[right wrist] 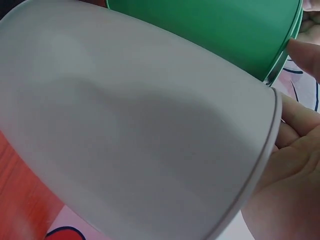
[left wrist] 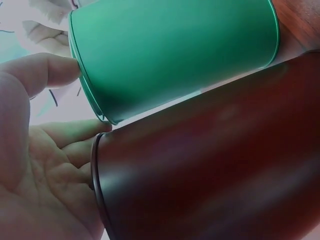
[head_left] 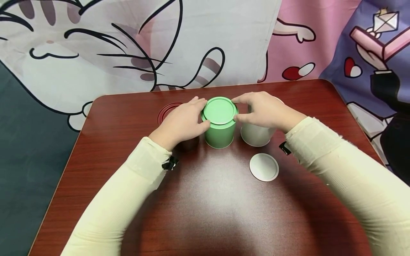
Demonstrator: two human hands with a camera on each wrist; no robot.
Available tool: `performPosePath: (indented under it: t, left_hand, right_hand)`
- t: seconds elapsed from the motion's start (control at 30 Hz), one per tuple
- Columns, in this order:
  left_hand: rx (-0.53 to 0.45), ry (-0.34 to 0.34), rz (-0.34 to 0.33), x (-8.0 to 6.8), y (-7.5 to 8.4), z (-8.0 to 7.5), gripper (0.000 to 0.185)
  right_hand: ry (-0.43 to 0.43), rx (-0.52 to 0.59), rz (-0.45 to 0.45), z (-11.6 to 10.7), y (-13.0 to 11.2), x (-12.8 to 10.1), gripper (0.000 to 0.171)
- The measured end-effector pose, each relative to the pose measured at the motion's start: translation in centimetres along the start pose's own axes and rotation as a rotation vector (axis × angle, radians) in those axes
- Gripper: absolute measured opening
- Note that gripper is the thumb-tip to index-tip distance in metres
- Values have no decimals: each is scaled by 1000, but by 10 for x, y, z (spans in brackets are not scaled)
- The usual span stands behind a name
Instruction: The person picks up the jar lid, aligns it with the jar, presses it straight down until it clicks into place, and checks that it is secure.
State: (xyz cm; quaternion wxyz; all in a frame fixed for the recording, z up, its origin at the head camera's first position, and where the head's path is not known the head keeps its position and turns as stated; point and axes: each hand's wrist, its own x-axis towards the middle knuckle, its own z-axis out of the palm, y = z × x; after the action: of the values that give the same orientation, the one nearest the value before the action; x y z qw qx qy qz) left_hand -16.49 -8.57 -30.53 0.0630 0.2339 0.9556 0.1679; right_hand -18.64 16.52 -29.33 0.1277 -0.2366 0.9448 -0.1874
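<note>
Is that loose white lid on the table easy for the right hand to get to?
Probably yes. The white lid lies bare on the table, just below the right hand, which now touches the green tin; nothing stands between them.

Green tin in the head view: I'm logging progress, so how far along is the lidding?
Done: nothing clearly finished. In hand: both hands, left hand and right hand, hold the lid rim of the green round metal tin. Left: the white round tin is open, its white round lid lying on the table; the dark red tin is lidless too.
</note>
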Motion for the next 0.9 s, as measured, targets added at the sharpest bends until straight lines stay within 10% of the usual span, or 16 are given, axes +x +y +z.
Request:
performPosePath:
  t: [0.9]
  left_hand:
    - [-24, -6, -17, -4, 2, -1, 54]
  right_hand:
    - [78, 25, -90, 7, 4, -2, 55]
